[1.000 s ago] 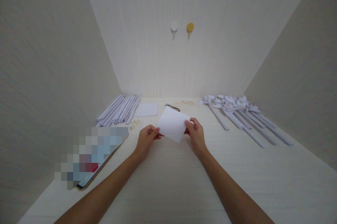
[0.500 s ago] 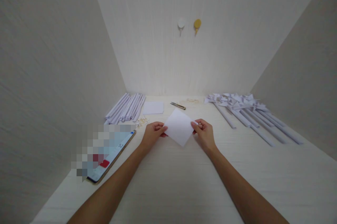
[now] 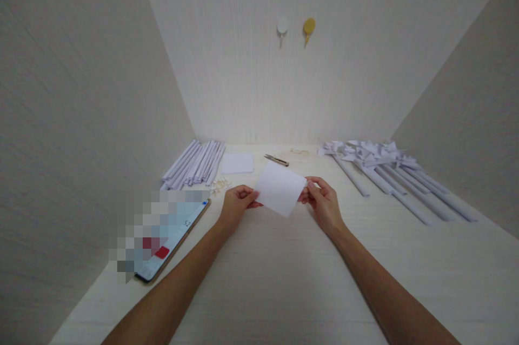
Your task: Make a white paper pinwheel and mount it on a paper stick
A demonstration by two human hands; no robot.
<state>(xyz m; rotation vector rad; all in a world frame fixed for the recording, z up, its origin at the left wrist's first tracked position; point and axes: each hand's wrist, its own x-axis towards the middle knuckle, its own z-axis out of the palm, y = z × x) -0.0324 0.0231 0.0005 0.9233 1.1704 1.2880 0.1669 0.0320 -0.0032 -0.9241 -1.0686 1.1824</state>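
A square white sheet of paper (image 3: 279, 188) is held up over the table, tilted so that one corner points down toward me. My left hand (image 3: 240, 203) pinches its left corner between thumb and fingers. At the right corner, my right hand (image 3: 322, 199) has its thumb and fingers closed on the paper, partly behind it. Just beyond the sheet lie thread snips (image 3: 276, 160). A stack of white paper squares (image 3: 237, 163) rests farther back on the left.
Rolled white paper sticks (image 3: 194, 164) lie at the back left, near small pale bits (image 3: 220, 186). A phone (image 3: 174, 242) is by my left forearm. Paper pinwheels on sticks (image 3: 377, 164) are piled right. Two hooks, white (image 3: 283, 26) and yellow (image 3: 309, 26), hang on the back wall.
The paper has turned somewhat, its lower corner shifting right and up. My right hand has moved slightly right and up; the left hand keeps its pinch. The view has shifted a little.
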